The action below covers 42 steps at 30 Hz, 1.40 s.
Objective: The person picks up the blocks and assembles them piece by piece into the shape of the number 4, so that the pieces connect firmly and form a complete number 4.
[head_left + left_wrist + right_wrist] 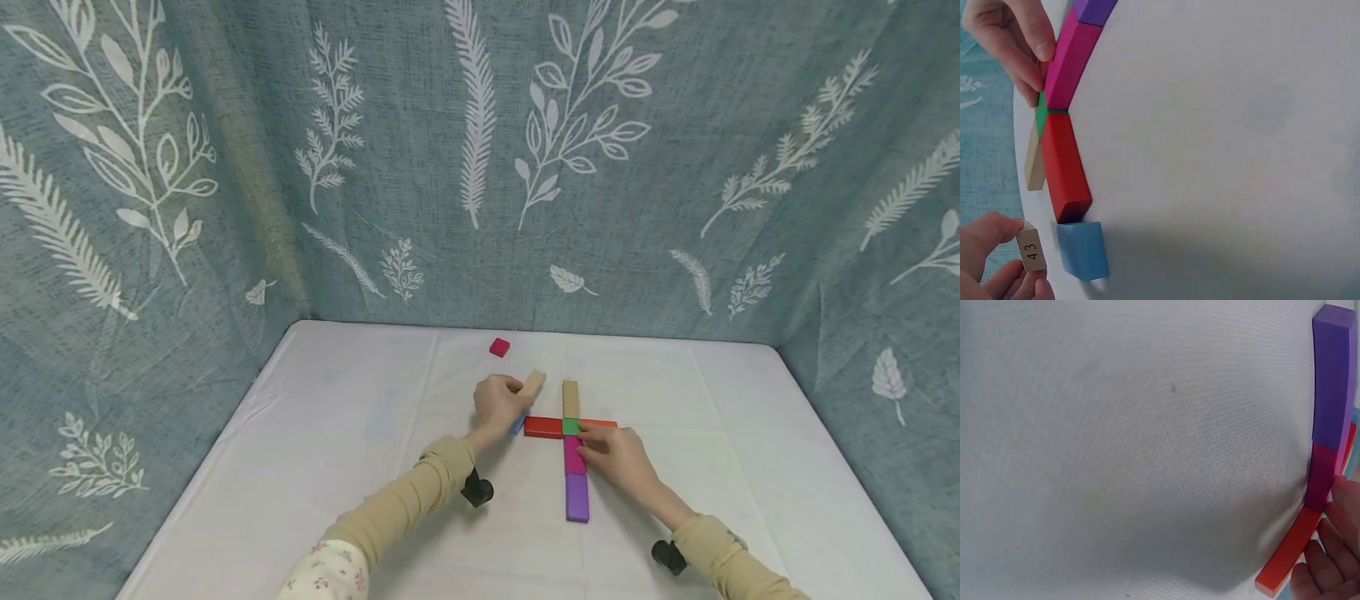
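Note:
My left hand [498, 402] pinches a bare-wood block [533, 383] between thumb and fingers. The number 43 shows on that block's end in the left wrist view. Beneath this hand lies a blue block [1084, 251], at the outer end of a red block [543, 427]. My right hand [617, 456] rests its fingertips where the magenta block [573, 455] and orange block [1290, 553] meet the small green block [571, 427]. A second bare-wood block [571, 398] extends backward from the green one. A purple block [577, 498] continues the magenta one toward me.
A small crimson block [499, 347] lies alone toward the back of the white-covered table [352, 392]. A teal curtain [420, 150] with white leaf prints hangs behind and at both sides.

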Tool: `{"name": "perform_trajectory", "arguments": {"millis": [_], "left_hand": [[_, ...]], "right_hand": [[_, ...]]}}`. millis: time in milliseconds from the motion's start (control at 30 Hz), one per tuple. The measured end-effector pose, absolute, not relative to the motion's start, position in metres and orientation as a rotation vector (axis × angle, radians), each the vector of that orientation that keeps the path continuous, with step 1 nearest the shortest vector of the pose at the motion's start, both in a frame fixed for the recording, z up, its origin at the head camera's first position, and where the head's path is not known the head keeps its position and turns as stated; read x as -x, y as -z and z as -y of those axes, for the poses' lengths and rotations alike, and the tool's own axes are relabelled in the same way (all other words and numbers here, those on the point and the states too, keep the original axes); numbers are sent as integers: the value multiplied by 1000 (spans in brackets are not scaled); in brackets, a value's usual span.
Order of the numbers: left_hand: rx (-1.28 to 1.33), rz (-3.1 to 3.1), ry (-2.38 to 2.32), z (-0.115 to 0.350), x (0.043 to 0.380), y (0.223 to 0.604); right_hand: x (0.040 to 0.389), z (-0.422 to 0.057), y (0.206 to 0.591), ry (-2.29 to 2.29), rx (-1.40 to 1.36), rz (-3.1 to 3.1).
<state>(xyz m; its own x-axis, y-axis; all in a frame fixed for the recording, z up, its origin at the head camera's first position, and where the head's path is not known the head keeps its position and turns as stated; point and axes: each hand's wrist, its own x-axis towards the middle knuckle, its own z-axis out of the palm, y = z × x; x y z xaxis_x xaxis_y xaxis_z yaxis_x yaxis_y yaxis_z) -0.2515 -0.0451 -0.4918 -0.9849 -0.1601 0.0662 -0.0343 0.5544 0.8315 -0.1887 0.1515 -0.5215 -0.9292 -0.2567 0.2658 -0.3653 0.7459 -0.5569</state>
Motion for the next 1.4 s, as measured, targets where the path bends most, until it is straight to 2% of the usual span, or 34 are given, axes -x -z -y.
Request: {"name": "perform_trajectory", "arguments": {"millis": [1400], "left_hand": [[-156, 2654, 1345, 44, 245, 509]], "right_hand": [[188, -151, 523, -926, -494, 2765]]}}
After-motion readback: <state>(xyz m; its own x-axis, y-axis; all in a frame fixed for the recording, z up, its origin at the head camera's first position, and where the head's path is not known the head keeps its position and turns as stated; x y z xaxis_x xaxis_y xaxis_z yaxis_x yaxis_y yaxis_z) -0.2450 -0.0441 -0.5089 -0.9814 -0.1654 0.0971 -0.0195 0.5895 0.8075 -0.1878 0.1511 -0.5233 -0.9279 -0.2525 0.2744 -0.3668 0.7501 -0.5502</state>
